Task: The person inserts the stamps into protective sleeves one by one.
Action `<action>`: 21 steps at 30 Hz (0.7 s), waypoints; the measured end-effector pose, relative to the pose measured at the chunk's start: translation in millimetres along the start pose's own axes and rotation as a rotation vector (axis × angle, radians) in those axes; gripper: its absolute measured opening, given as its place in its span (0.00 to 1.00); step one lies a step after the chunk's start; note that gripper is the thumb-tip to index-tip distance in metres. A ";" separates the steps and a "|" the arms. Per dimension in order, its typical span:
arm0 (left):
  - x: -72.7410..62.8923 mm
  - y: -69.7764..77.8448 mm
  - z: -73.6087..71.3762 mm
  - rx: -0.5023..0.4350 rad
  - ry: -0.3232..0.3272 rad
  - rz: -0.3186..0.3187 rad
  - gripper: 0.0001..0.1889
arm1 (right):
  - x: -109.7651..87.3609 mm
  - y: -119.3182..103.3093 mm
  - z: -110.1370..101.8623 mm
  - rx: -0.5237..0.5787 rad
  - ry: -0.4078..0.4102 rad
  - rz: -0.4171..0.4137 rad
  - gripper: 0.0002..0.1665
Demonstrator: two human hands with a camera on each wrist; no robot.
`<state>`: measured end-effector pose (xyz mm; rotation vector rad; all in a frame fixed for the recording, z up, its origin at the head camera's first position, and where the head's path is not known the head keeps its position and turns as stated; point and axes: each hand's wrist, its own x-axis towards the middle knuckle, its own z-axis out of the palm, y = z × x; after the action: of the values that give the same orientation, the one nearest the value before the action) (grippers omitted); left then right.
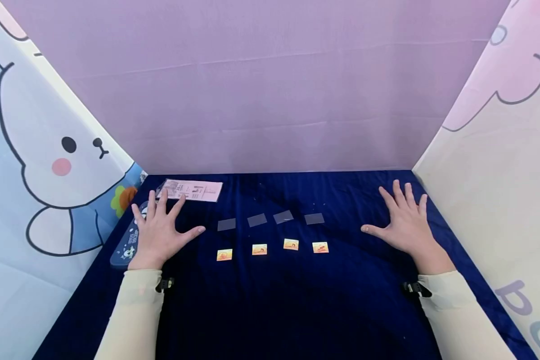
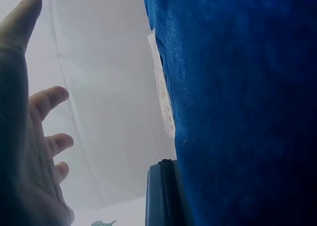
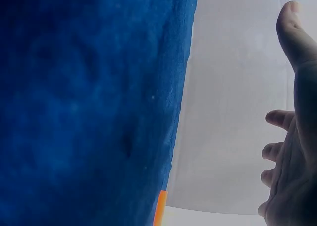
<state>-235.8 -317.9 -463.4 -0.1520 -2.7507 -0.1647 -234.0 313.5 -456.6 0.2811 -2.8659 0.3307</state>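
My left hand is held above the left side of the table with its fingers spread and holds nothing. Under and beside it lies a blue zipped case with cartoon prints, partly hidden by the hand. Just beyond the fingertips is a pink printed paper slip. Over the right side, my right hand hovers with its fingers spread, also holding nothing. Between the hands lie several small orange-yellow picture cards in a loose row. Behind them runs a row of several clear plastic rectangles.
Dark blue velvety cloth covers the table. A mauve fabric wall stands at the back, with cartoon-printed panels at both sides. Near the right hand, the right wrist view shows a bright orange strip at the cloth's edge.
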 end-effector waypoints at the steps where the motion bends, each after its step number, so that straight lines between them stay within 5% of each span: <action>1: 0.0 0.1 -0.2 0.001 -0.004 0.000 0.60 | 0.5 -0.4 -0.5 0.004 -0.005 0.001 0.76; 21: 13.8 -1.8 -12.5 -0.073 -0.155 0.017 0.52 | 14.6 0.2 -7.6 0.070 -0.035 -0.020 0.71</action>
<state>-244.2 -320.2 -446.8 -0.2161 -2.8978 -0.2587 -246.4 313.2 -445.7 0.3320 -2.8873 0.4265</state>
